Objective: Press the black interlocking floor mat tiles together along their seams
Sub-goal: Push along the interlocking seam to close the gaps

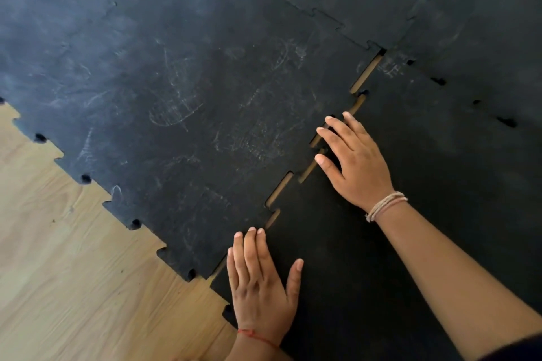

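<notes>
Black interlocking mat tiles cover most of the floor. A scuffed tile (205,114) lies to the left of a cleaner near tile (366,272). Between them runs a diagonal seam (280,192) that stands partly apart, with wood showing through several gaps between the teeth. My left hand (261,284) lies flat on the near tile, fingertips at the seam's lower end. My right hand (353,163) rests palm down higher along the same seam, fingers spread over the teeth. Neither hand holds anything.
Light wooden floor (73,258) shows at the lower left, beyond the mat's toothed outer edge (117,202). More black tiles (440,23) stretch to the far right, joined with small gaps at their seams.
</notes>
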Available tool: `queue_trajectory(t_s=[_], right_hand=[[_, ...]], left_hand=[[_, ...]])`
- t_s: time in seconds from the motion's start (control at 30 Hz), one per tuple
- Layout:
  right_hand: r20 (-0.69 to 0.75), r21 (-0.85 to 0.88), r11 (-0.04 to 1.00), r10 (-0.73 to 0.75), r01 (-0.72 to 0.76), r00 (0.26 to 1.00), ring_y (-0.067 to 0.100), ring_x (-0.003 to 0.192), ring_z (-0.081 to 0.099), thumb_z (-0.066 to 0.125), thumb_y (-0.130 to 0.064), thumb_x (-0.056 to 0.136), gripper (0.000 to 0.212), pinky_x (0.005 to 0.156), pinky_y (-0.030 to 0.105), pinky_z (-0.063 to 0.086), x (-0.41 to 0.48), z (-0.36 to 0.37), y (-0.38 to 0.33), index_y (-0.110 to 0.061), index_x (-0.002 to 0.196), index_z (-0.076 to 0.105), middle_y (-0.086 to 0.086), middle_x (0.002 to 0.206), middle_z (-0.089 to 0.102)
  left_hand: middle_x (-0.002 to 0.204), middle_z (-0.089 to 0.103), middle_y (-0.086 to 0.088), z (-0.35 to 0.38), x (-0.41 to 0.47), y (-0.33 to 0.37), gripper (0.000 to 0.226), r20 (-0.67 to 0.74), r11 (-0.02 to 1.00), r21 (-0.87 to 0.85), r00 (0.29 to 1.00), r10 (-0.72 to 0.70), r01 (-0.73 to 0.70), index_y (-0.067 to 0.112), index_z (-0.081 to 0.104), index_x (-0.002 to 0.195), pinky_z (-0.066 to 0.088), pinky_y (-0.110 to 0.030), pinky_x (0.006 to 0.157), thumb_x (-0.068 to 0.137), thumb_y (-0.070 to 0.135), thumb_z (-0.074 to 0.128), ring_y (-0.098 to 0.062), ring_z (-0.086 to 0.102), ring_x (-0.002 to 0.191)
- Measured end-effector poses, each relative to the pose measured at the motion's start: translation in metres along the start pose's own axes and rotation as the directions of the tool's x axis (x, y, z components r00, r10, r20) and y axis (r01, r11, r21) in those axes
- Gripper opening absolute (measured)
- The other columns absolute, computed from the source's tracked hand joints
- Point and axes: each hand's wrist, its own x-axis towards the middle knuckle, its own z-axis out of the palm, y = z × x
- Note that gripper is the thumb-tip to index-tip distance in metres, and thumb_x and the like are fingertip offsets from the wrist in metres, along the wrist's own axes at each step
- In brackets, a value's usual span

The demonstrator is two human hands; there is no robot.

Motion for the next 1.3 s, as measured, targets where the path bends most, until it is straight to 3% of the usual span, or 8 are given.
queue_trajectory(t_s=[0.27, 0.4, 0.5, 0.7, 1.13, 1.2, 1.27, 1.3], right_hand=[[0.043, 0.069, 0.996, -0.064, 0.061, 0.997, 0.044, 0.131, 0.03, 0.044, -0.039, 0.085, 0.05, 0.104, 0.049, 0.026, 0.008, 0.0, -0.001, -0.009, 0.124, 0.054, 0.015, 0.138, 0.047], [0.126, 0.122, 0.992, -0.048, 0.032, 0.991, 0.041, 0.137, 0.016, 0.05, -0.036, 0.087, 0.054, 0.107, 0.053, 0.021, 0.005, -0.007, 0.001, -0.01, 0.134, 0.043, 0.012, 0.148, 0.033], [0.168, 0.033, 0.999, -0.038, 0.033, 0.985, 0.032, 0.141, 0.006, 0.034, -0.046, 0.091, 0.062, 0.112, 0.045, 0.014, -0.003, -0.008, 0.0, -0.01, 0.142, 0.028, 0.009, 0.153, 0.02], [0.204, -0.045, 0.948, -0.301, 0.316, 0.931, 0.023, 0.141, 0.012, 0.025, -0.035, 0.097, 0.052, 0.114, 0.039, 0.013, -0.048, 0.01, -0.038, -0.009, 0.142, 0.025, 0.007, 0.151, 0.02], [0.333, -0.043, 0.936, -0.316, 0.349, 0.889, 0.02, 0.141, 0.013, 0.013, -0.038, 0.098, 0.054, 0.112, 0.038, 0.015, -0.046, 0.019, -0.038, -0.009, 0.143, 0.022, 0.007, 0.151, 0.021], [0.258, 0.008, 0.972, -0.228, 0.234, 0.939, 0.018, 0.141, 0.008, 0.012, -0.041, 0.097, 0.055, 0.112, 0.037, 0.013, -0.043, 0.016, -0.038, -0.009, 0.143, 0.018, 0.006, 0.152, 0.017], [0.11, -0.003, 0.994, 0.111, -0.112, 0.988, 0.019, 0.141, -0.003, 0.013, -0.047, 0.094, 0.062, 0.115, 0.038, 0.004, -0.031, 0.013, -0.034, -0.01, 0.143, 0.004, 0.007, 0.152, 0.004], [0.049, -0.02, 0.955, 0.296, -0.295, 0.954, 0.02, 0.14, -0.008, 0.012, -0.052, 0.092, 0.068, 0.115, 0.038, 0.0, -0.021, 0.012, -0.032, -0.009, 0.141, -0.003, 0.01, 0.153, -0.002]], left_hand=[[0.143, 0.023, -0.017, -0.002, 0.007, -0.012, 0.077, -0.047, 1.0, 0.002, 0.999, 0.016, -0.016, -0.003, 0.031, 0.132, 0.002, -0.042, 0.113, 0.089, 0.06, 0.023, -0.032, 0.01, 0.137], [0.147, 0.018, -0.016, -0.006, 0.007, -0.014, 0.079, -0.005, 1.0, 0.001, 1.0, 0.017, -0.017, -0.003, 0.026, 0.137, 0.003, -0.042, 0.113, 0.089, 0.06, 0.02, -0.031, 0.007, 0.138], [0.151, 0.01, -0.014, -0.007, 0.009, -0.007, 0.076, -0.013, 0.999, -0.005, 0.999, 0.036, -0.036, -0.002, 0.019, 0.14, 0.001, -0.04, 0.113, 0.091, 0.055, 0.02, -0.03, 0.006, 0.138], [0.152, -0.006, -0.01, -0.002, 0.025, 0.012, 0.068, 0.109, 0.955, 0.047, 0.952, 0.287, -0.293, 0.003, 0.01, 0.143, -0.002, -0.035, 0.112, 0.094, 0.049, 0.017, -0.024, 0.003, 0.139], [0.152, -0.003, -0.01, 0.007, 0.024, 0.007, 0.065, 0.129, 0.955, 0.037, 0.949, 0.286, -0.293, 0.003, 0.013, 0.143, 0.001, -0.036, 0.112, 0.095, 0.045, 0.021, -0.023, 0.005, 0.139], [0.153, -0.004, -0.008, 0.006, 0.017, 0.002, 0.063, 0.105, 0.982, -0.009, 0.976, 0.19, -0.191, 0.004, 0.011, 0.143, 0.0, -0.035, 0.112, 0.095, 0.045, 0.018, -0.023, 0.005, 0.139], [0.153, -0.007, -0.007, 0.003, 0.007, -0.003, 0.066, 0.061, 0.997, -0.068, 0.998, -0.015, 0.019, 0.004, 0.009, 0.143, -0.001, -0.035, 0.112, 0.094, 0.048, 0.015, -0.025, 0.004, 0.139], [0.153, -0.008, -0.007, 0.002, 0.003, -0.004, 0.069, 0.052, 0.99, -0.09, 0.993, -0.108, 0.112, 0.003, 0.008, 0.143, -0.001, -0.036, 0.113, 0.094, 0.05, 0.014, -0.026, 0.004, 0.139]])
